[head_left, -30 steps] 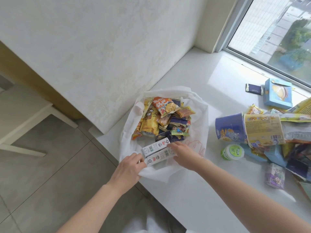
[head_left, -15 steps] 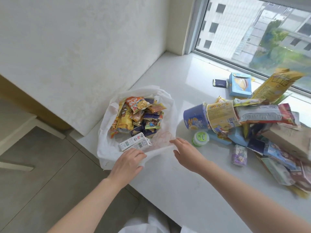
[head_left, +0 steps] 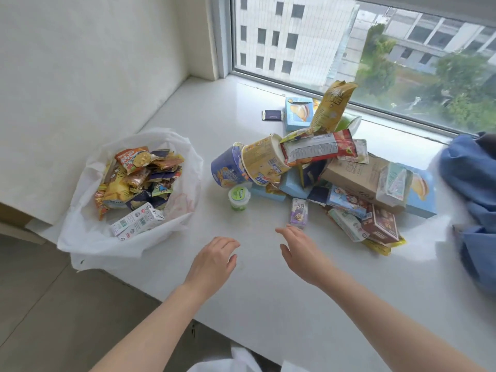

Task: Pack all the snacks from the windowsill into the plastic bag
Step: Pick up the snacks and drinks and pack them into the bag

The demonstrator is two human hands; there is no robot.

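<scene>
While both hands hover over the white windowsill point(head_left: 268, 304), neither holds anything: the left hand point(head_left: 212, 261) has loosely bent fingers, and the right hand point(head_left: 303, 253) is spread wide with its fingers straight, its fingertips near a small purple carton point(head_left: 298, 212).

At the left edge of the sill sits the plastic bag point(head_left: 88, 237), thin, white and crinkled, its mouth gaping upward. It is filled with bright orange, yellow and purple snack packets point(head_left: 139, 173), and two white milk cartons point(head_left: 137, 221) lie side by side at the front of the opening.

To the right of the bag, well apart from it, the unpacked snacks form a loose pile. A blue tub point(head_left: 228, 167) and a yellow tub point(head_left: 261, 159) lie tipped on their sides, touching each other, with a small green-lidded cup point(head_left: 239, 197) standing upright just in front. A red and silver packet point(head_left: 319, 149) rests across the yellow tub's open mouth. A tall yellow bag point(head_left: 332, 106) leans upright behind them. A brown cardboard box point(head_left: 354, 178) lies among blue boxes and smaller cartons. Near the window, a light blue box point(head_left: 298, 112) stands beside a small dark wrapper point(head_left: 271, 115). Blue cloth point(head_left: 472, 183) lies at the far right.
</scene>
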